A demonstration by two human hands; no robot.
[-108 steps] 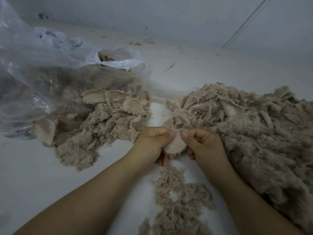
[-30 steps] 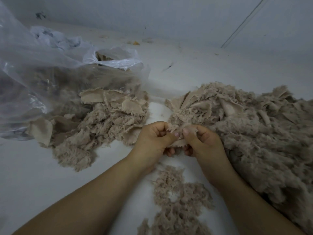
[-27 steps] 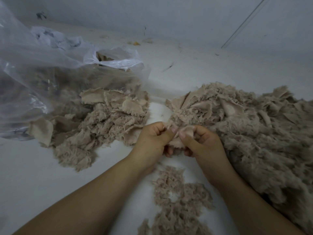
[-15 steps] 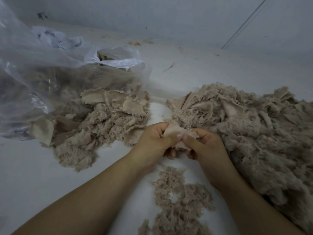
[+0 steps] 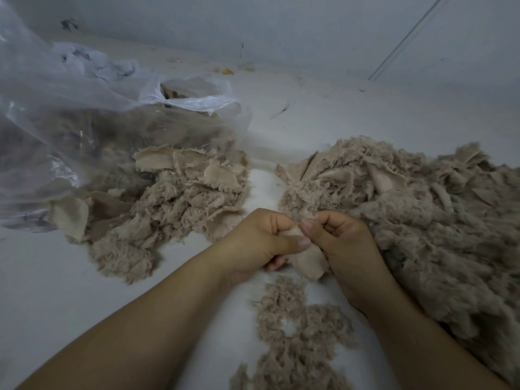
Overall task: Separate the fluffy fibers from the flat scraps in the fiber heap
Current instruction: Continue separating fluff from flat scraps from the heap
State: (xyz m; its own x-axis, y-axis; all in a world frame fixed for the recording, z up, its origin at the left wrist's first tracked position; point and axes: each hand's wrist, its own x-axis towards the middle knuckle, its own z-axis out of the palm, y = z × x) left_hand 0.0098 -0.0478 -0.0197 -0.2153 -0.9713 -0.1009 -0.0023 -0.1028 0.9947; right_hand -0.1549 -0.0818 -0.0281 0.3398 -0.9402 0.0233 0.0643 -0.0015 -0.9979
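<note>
Both hands together at centre, knuckles up, over a white surface [image 5: 50,277]. Left hand [image 5: 253,243] curled, thumb pressed across onto a beige flat scrap [image 5: 308,261], pinching its upper edge. Right hand [image 5: 342,243] likewise clenched on the same scrap, thumb and forefinger nipping the top beside the left thumb. Scrap hanging down between the two palms, lower end loose, just above the surface; smooth face toward the camera. Large fiber heap [image 5: 422,220] directly right of and behind the right hand, touching its knuckles and forearm: mostly fluffy fibre, a few flat pieces showing along the top. Smaller mixed pile [image 5: 174,198] to the left of the left hand, near but apart from it, flat pieces on its upper part, fluff lower down. Clear plastic bag [image 5: 70,116] further left and beyond that pile, mouth open toward it, more beige material dimly visible inside. Trail of loose fluffy fibers [image 5: 292,327] just below the hands, between the two forearms, lying thin on the surface. Pale wall [image 5: 281,32] beyond everything, small debris specks along its foot.
</note>
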